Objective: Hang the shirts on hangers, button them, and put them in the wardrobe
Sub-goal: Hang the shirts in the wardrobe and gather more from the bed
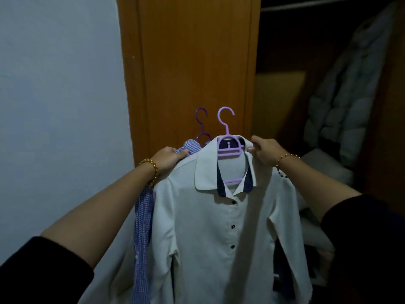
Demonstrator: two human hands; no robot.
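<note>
To my left is a plain, pale blue-grey wall (54,84). Beside it stands the wardrobe (285,51), with an orange-brown wooden door panel (192,62) and a dark, open interior. Inside, a rail (317,4) runs along the top and a pale quilted coat (350,95) hangs. The light is dim.

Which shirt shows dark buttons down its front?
The white shirt, in front on the lighter purple hanger; the blue checked shirt hangs behind it, only one edge showing.

Dim, cool, flat light. The white button-front shirt (197,227) is the brightest patch, with soft shadows in its folds. The open dark wardrobe interior (295,51) goes near black and grainy. The orange-brown wooden door (192,62) has edges bowed by wide-angle distortion. Corners soft.
</note>
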